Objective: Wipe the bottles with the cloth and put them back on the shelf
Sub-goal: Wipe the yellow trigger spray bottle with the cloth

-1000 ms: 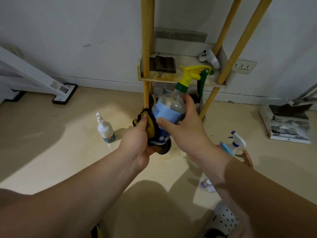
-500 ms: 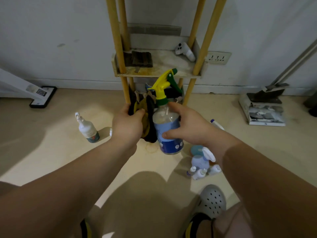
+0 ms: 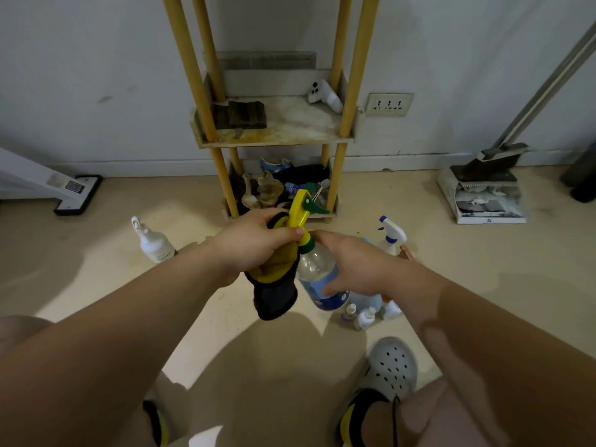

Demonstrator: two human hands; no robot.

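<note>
The clear spray bottle [image 3: 317,279] with a blue label and a yellow top is up in the air, tilted; the yellow and dark cloth [image 3: 274,285] hangs bunched at its neck; the yellow shelf [image 3: 277,144] stands behind; a white bottle [image 3: 154,241] stands off to the left.

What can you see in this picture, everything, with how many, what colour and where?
spray bottle: one, clear, blue label, yellow-green trigger, held at centre
cloth: one, yellow and dark, beside the spray bottle's neck
shelf: one, yellow posts, against the wall
white bottle: one, white, floor left
sprayer: one, white with blue nozzle, floor right
small bottles: several, pale, floor below spray bottle
controller: one, white, upper shelf
wall socket: one, off-white, right of shelf
dustpan: one, white and grey, floor far right
left hand: one, grips cloth
right hand: one, holds spray bottle
</note>
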